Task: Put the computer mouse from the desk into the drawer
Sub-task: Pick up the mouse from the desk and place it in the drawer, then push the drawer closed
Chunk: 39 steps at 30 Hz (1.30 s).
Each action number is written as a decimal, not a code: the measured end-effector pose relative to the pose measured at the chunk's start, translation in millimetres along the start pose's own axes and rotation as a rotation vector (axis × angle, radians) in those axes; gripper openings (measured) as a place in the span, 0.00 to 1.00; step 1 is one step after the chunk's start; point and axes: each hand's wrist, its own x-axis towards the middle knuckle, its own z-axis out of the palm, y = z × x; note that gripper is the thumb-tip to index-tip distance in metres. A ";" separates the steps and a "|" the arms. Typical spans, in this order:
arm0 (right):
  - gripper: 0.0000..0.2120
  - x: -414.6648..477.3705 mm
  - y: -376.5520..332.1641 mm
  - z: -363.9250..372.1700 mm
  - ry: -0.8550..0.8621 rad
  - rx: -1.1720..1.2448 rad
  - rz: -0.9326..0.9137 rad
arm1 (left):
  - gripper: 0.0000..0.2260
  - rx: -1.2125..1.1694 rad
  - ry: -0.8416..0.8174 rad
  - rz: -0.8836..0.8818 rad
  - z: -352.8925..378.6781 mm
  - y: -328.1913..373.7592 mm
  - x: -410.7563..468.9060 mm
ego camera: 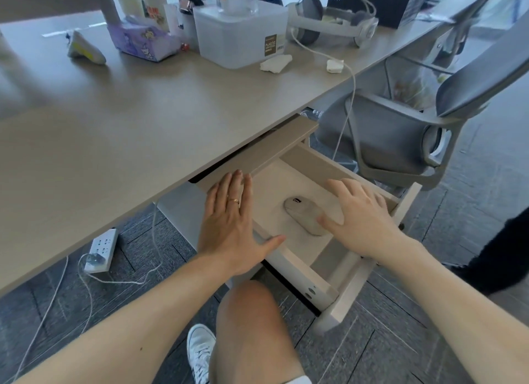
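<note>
Drawer [303, 265]: pulled out under the surface [128, 131] | Computer mouse [306, 218]: lying flat on drawer floor | Right hand [365, 219]: fingers spread, thumb touching mouse, nothing gripped | Left hand [232, 226]: flat, fingers extended over drawer's left edge, holding nothing

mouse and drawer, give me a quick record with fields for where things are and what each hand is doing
mouse: lying on the drawer floor
drawer: pulled open below the desk
right hand: open, over the drawer, thumb tip at the mouse's near end
left hand: open and flat, above the drawer's left edge, holding nothing
desk top: box, headset, no mouse seen
</note>
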 end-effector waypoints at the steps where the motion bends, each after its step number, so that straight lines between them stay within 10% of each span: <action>1: 0.35 -8.2 3.0 -0.8 0.011 0.009 0.057 | 0.57 -0.002 -0.012 -0.002 -1.5 0.5 -0.8; 15: 0.34 -36.9 -13.0 4.6 -0.029 0.223 0.230 | 0.62 -0.186 -0.187 -0.042 -35.2 -1.2 1.5; 22: 0.37 -24.3 -11.2 3.6 0.343 0.766 0.499 | 0.66 -0.220 -0.181 -0.060 -32.9 -3.3 1.0; 27: 0.25 -2.0 -17.0 24.9 0.145 1.141 0.774 | 0.65 -0.216 -0.154 -0.051 -31.8 -4.7 -0.8; 39: 0.17 37.6 -51.1 44.1 0.056 1.413 0.683 | 0.61 -0.265 -0.094 -0.025 -30.1 -10.1 0.6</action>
